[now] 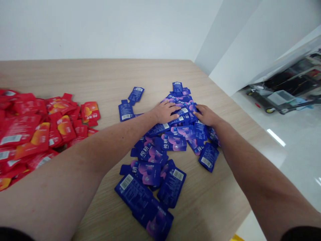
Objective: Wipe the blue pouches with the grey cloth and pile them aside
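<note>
Resting loosely spread left hand (166, 111) and right hand (206, 115) on heaped blue barcoded pouches (175, 143), likely hemming them in on desk (100, 77).

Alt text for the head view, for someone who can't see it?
A person's left hand and right hand touch a scattered pile of blue pouches on a wood-grain table. A heap of red pouches lies to the left.

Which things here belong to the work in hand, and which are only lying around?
Work in hand:
blue pouches, touched by left hand and right hand
table beneath them

Lying around, apparently:
red pouches, heaped leftward
wheeled cart on the floor
</note>
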Available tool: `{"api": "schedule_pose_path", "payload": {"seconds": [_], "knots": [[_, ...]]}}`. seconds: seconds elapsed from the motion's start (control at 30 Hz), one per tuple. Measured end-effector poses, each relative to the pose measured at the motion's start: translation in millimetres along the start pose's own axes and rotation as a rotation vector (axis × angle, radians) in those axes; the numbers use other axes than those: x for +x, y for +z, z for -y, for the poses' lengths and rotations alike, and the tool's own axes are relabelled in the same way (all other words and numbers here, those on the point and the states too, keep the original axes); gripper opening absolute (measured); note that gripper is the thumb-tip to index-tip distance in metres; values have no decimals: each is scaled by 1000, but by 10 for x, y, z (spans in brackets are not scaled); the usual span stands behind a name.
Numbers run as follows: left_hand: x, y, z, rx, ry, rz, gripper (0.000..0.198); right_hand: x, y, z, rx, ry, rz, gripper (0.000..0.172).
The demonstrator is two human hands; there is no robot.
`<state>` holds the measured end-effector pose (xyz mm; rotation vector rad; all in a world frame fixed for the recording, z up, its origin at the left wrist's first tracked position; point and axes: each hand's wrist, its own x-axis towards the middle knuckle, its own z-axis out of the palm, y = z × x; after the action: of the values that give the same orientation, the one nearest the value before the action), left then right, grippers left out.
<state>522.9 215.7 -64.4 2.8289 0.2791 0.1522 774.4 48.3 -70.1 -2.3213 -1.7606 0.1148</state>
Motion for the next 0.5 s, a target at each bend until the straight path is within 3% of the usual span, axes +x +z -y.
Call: {"api": "schedule_pose_path", "payload": {"seconds": [0.13, 0.2, 0.27, 0.37, 0.5], "knots": [[-199, -160, -130, -30, 54, -33, 62, -377, -131, 93, 14, 15, -96, 57], [-280, -311, -117, -39, 68, -105, 60, -621, -208, 112, -23, 42, -368, 54], [-354, -505, -67, -25, 95, -162, 58, -827, -270, 107, -94, 21, -557, 53], [-493, -803, 0, 19, 94, -210, 57, -964, -313, 87, -162, 25, -638, 53], [-770, -1012, -43, 48, 52, -256, 57, -910, -328, 120, -216, 59, -538, 54]]}}
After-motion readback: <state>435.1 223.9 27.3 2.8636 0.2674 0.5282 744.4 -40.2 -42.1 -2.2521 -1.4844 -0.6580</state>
